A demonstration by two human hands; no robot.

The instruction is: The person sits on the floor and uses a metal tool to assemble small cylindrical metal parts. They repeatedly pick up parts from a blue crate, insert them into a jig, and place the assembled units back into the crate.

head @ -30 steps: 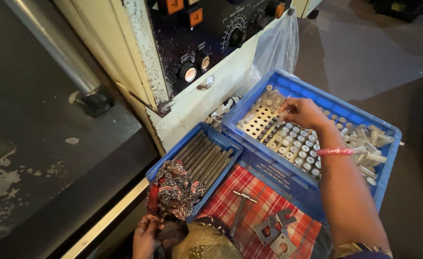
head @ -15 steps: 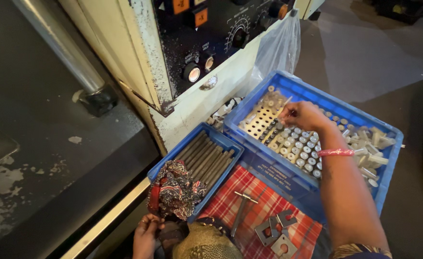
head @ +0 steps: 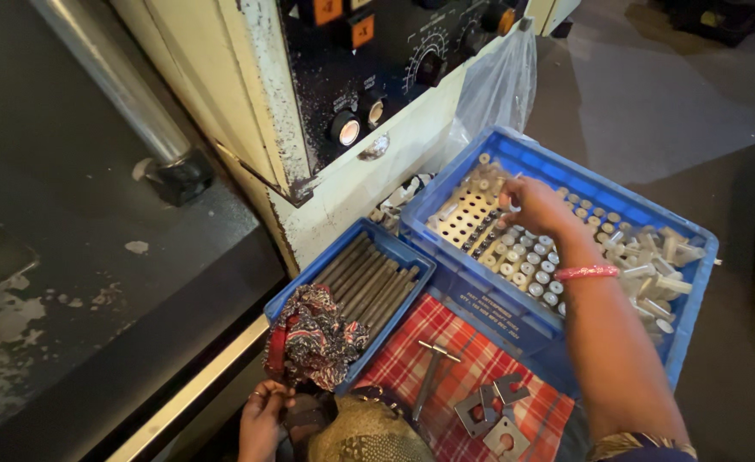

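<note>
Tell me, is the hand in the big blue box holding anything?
The right hand pinches something small among the short metal cylinders in the large blue crate; which part it grips cannot be told.

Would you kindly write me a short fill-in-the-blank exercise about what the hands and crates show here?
1. The right hand reaches into the large ____ crate of small metal cylinders.
2. The smaller crate holds long metal ____ and a patterned cloth.
3. The T-shaped tool lies on a red ____ cloth.
4. The left hand is at the ____ edge of the view.

Missing words: blue; rods; checked; bottom
</note>
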